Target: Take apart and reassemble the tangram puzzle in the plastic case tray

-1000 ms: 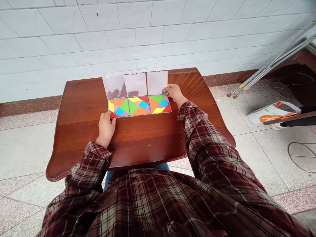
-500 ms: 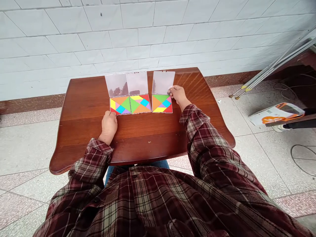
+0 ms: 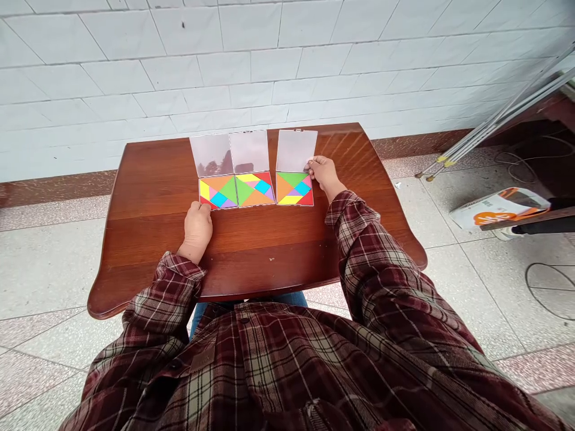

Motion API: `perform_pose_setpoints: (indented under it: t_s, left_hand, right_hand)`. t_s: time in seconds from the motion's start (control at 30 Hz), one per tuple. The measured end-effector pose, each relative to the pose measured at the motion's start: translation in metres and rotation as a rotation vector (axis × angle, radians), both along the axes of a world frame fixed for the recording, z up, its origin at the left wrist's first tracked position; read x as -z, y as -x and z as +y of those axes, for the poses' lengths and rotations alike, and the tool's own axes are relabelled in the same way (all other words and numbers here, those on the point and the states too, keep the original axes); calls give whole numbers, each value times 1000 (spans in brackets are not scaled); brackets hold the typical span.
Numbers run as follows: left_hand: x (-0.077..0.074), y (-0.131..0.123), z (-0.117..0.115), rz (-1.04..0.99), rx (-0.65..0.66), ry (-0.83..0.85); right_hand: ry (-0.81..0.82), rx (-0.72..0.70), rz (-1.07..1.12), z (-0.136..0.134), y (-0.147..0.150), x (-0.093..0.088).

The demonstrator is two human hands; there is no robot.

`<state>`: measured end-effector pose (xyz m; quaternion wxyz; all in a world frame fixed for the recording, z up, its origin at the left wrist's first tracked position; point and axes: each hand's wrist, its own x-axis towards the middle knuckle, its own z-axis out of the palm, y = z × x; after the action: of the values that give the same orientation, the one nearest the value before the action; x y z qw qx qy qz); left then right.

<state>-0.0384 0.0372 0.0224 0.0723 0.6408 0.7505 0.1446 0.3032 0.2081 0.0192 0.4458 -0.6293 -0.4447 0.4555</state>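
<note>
Three tangram cases lie unfolded side by side, their clear lids tipped back toward the wall and coloured pieces filling the trays. The left tangram case [image 3: 218, 191] and the middle tangram case [image 3: 255, 189] touch; a narrow gap separates them from the right tangram case [image 3: 294, 189]. At the near left corner of the left case, my left hand [image 3: 198, 226] is closed with its fingertips on the edge. My right hand [image 3: 324, 172] pinches the right edge of the right case near its hinge, where the lid [image 3: 295, 149] meets the tray. Its fingertips partly cover that edge.
The cases rest on a brown wooden table [image 3: 269, 245] with a curved front edge, close to a white tiled wall [image 3: 278, 72]. To the right on the floor are metal crutches [image 3: 476, 131], a white and orange box [image 3: 498, 206], and a thin wire loop [image 3: 532, 293].
</note>
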Motion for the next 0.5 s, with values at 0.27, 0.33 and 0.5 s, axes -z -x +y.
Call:
perform_pose_setpoints:
  t_s: [0.27,0.33,0.5]
  left_hand:
    - [11,6,2,-172,46,-143]
    - [10,5,3,-178,46,-154]
    - [4,3,0,-100,35,-103]
  right_hand:
    - [10,8,-8,1,0,0]
    - [10,11,-9,1,0,0]
    - [1,36,30,-4,-4,-3]
